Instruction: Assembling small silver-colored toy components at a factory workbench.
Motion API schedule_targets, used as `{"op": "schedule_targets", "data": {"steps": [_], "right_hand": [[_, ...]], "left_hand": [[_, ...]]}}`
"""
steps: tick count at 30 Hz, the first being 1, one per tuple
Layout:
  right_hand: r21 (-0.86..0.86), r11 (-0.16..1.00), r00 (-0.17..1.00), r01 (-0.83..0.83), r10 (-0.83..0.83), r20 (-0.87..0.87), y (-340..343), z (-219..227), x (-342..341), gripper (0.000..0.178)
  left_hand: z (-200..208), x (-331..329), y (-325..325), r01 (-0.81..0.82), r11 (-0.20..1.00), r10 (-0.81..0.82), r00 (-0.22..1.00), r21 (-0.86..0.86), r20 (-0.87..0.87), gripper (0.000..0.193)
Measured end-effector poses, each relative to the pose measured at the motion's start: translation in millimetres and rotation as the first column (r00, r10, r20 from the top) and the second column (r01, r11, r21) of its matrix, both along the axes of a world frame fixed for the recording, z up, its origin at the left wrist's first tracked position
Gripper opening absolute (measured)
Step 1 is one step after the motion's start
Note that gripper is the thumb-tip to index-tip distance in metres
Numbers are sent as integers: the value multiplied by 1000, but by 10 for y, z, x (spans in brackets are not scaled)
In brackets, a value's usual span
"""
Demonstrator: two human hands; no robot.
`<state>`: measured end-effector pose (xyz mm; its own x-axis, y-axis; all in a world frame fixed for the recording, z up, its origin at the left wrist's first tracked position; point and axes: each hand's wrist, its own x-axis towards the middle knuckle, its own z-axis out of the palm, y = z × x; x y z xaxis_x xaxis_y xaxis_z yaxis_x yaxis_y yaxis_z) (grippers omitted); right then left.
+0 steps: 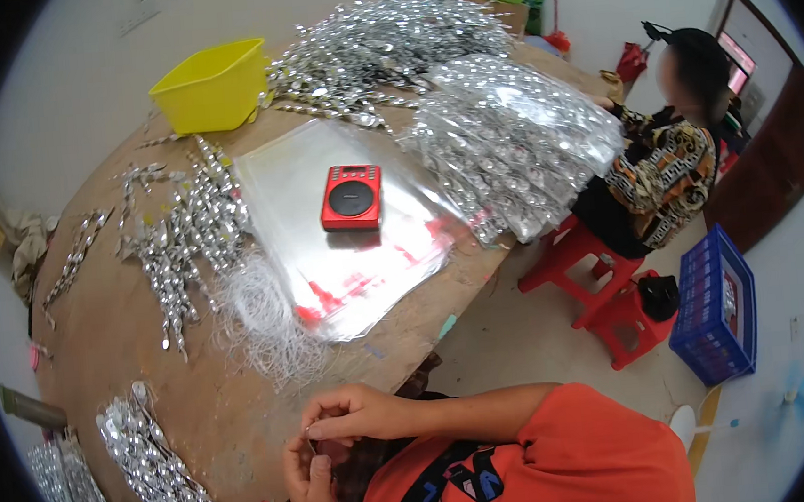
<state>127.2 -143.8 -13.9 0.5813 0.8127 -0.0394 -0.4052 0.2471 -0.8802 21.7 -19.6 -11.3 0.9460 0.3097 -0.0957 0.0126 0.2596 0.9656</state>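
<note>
My right hand (356, 413) reaches in from the right below an orange sleeve, fingers bent into a pinch. Just below it, my left hand (310, 480) is closed too, thumb raised against the fingers. The fingertips of both hands nearly meet over something small and thin, too small to name. Nearest on the tabletop is a tangle of white thin strings (271, 323). Beyond it a red portable speaker (352, 198) rests on a stack of clear plastic bags (291, 165). To the left lie loose silvery twisted strands (176, 259).
A yellow basin (212, 88) stands at the far side beside a large silvery heap (385, 40). Filled clear bags (516, 138) lie at the right edge. More strand bundles (164, 468) hang at lower left. A person (665, 174) sits near red stools (627, 323) and a blue crate (713, 307).
</note>
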Motion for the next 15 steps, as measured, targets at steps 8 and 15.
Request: {"op": "schedule_targets", "data": {"steps": [8,15], "right_hand": [[104,990,996,93,-95,5,-236,142,-1,14],[110,989,990,97,-107,87,-444,230,-97,15]], "left_hand": [[47,64,127,239,913,-217,971,330,-104,30],[390,-6,0,372,774,-384,919,512,-88,38]]}}
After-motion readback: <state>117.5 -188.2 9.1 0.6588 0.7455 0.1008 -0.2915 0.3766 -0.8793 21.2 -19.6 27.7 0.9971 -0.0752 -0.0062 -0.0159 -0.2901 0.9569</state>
